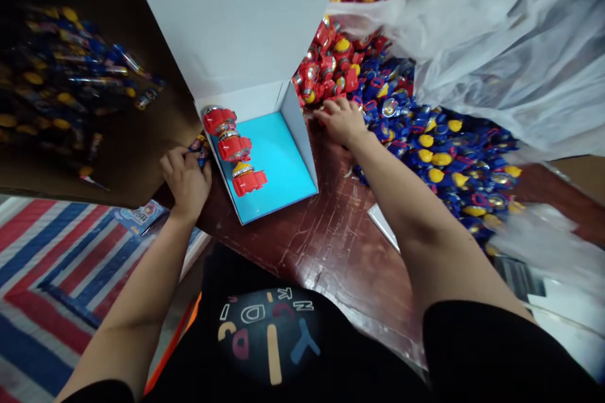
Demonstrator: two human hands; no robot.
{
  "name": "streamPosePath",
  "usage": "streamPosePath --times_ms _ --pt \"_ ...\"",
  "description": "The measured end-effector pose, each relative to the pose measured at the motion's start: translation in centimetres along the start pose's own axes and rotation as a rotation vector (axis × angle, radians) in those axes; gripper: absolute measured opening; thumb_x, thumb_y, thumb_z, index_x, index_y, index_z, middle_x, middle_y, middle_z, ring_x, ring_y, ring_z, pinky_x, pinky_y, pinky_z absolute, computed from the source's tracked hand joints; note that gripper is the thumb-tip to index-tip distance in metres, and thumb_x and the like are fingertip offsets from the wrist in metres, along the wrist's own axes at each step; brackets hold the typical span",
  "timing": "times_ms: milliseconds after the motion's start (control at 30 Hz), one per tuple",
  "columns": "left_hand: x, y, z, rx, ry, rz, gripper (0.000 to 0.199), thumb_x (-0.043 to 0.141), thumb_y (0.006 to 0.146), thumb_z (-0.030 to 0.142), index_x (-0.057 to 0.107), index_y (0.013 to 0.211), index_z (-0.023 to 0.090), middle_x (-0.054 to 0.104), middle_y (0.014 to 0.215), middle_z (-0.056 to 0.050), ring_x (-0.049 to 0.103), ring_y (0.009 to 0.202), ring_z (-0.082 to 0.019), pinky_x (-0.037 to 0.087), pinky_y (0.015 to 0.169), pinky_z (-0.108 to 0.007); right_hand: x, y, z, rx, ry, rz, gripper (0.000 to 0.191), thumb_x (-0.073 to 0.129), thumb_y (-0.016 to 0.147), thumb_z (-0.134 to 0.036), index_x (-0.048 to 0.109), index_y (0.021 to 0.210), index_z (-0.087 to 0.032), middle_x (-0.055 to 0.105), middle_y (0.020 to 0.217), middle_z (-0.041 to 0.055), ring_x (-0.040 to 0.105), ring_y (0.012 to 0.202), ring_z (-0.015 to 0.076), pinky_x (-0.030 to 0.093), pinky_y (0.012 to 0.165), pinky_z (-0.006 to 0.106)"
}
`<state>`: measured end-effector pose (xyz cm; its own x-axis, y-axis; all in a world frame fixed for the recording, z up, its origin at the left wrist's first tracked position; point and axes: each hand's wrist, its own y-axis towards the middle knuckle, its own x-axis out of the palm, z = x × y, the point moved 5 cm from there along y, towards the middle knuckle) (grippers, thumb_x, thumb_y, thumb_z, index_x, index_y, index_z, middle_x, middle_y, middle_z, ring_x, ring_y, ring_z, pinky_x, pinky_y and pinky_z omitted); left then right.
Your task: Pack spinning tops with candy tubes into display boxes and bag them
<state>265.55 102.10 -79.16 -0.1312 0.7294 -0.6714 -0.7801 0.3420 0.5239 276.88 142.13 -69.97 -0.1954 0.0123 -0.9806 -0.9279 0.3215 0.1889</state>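
An open white box with a light blue inside floor (278,157) stands on the table. Three red toys with silver and yellow parts lie in a column along its left wall, the middle red toy (235,148) among them. My left hand (186,181) is left of the box, its fingers curled on small blue-and-yellow tubes (200,150); how many it grips I cannot make out. Just right of the box, my right hand (343,121) reaches to the edge of a pile of red toys (326,63), fingers apart, its fingertips partly hidden.
Many blue toys with yellow parts (439,151) are heaped on the right beside white plastic sheeting (496,31). A large carton (127,164) holding many small tubes is on the left. A striped sheet (57,258) lies below it. The dark red table (326,258) has a glossy surface.
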Motion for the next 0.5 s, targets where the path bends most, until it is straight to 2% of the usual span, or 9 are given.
streamPosePath --times_ms 67,133,233,267,300,367,433,500 --pt "-1.1 -0.9 -0.3 -0.009 -0.030 0.036 0.016 0.064 0.105 0.037 0.065 0.110 0.022 0.059 0.142 -0.015 0.045 0.146 -0.041 0.034 0.120 -0.077 1.0 -0.3 0.7 -0.037 0.031 0.013 0.039 0.050 0.101 -0.021 0.073 0.132 -0.018 0.060 0.154 0.0190 0.051 0.143 0.0388 0.041 0.121 0.061" --pt "-3.3 -2.9 -0.9 -0.027 -0.076 0.057 0.023 0.062 0.106 0.041 0.061 0.118 0.021 0.061 0.140 -0.014 0.053 0.141 -0.038 0.040 0.120 -0.072 0.2 -2.2 1.2 -0.014 0.069 0.130 0.042 0.048 0.101 -0.030 0.069 0.135 -0.016 0.060 0.149 0.0227 0.053 0.141 0.0386 0.044 0.119 0.061" --pt "-7.2 -6.8 -0.3 -0.081 -0.287 -0.076 0.029 0.058 0.110 0.041 0.054 0.130 0.020 0.069 0.122 -0.012 0.072 0.107 -0.026 0.061 0.097 -0.052 -3.1 -7.4 1.0 -0.007 0.298 0.388 0.061 0.054 0.101 -0.053 0.051 0.153 -0.021 0.055 0.149 0.0246 0.054 0.141 0.0383 0.050 0.115 0.060" --pt "-8.1 -8.0 0.8 -0.092 -0.381 -0.161 0.029 0.057 0.111 0.039 0.053 0.133 0.021 0.071 0.118 -0.011 0.073 0.099 -0.023 0.063 0.089 -0.044 -4.2 -9.4 0.4 -0.051 0.513 0.439 0.070 0.060 0.098 -0.057 0.043 0.159 -0.027 0.054 0.151 0.0228 0.058 0.139 0.0375 0.054 0.110 0.059" --pt "-8.8 -8.8 2.1 -0.091 -0.475 -0.266 0.030 0.056 0.112 0.038 0.054 0.136 0.021 0.072 0.118 -0.010 0.074 0.096 -0.021 0.064 0.085 -0.039 -4.9 -11.2 -0.9 -0.117 0.717 0.379 0.078 0.068 0.094 -0.059 0.037 0.162 -0.036 0.055 0.152 0.0192 0.064 0.132 0.0362 0.058 0.103 0.056" --pt "-9.2 -9.8 5.6 -0.049 -0.603 -0.477 0.034 0.053 0.113 0.036 0.056 0.144 0.021 0.072 0.129 -0.011 0.075 0.107 -0.020 0.064 0.090 -0.034 -5.7 -14.3 -4.8 -0.251 0.967 0.195 0.084 0.084 0.086 -0.053 0.041 0.158 -0.045 0.063 0.146 0.0131 0.071 0.120 0.0331 0.063 0.092 0.050" --pt "-8.8 -9.8 8.8 0.023 -0.695 -0.639 0.038 0.054 0.113 0.036 0.059 0.148 0.022 0.072 0.137 -0.011 0.073 0.117 -0.020 0.062 0.099 -0.033 -6.0 -16.5 -9.6 -0.434 0.957 0.023 0.072 0.090 0.084 -0.044 0.054 0.147 -0.040 0.069 0.132 0.0091 0.072 0.114 0.0292 0.063 0.091 0.044" --pt "-7.9 -9.4 10.8 0.088 -0.727 -0.714 0.036 0.058 0.112 0.039 0.065 0.142 0.021 0.075 0.130 -0.009 0.074 0.111 -0.019 0.061 0.097 -0.031 -6.1 -17.8 -13.5 -0.622 0.825 -0.056 0.055 0.086 0.090 -0.040 0.060 0.139 -0.034 0.070 0.122 0.0080 0.071 0.114 0.0258 0.063 0.095 0.041"
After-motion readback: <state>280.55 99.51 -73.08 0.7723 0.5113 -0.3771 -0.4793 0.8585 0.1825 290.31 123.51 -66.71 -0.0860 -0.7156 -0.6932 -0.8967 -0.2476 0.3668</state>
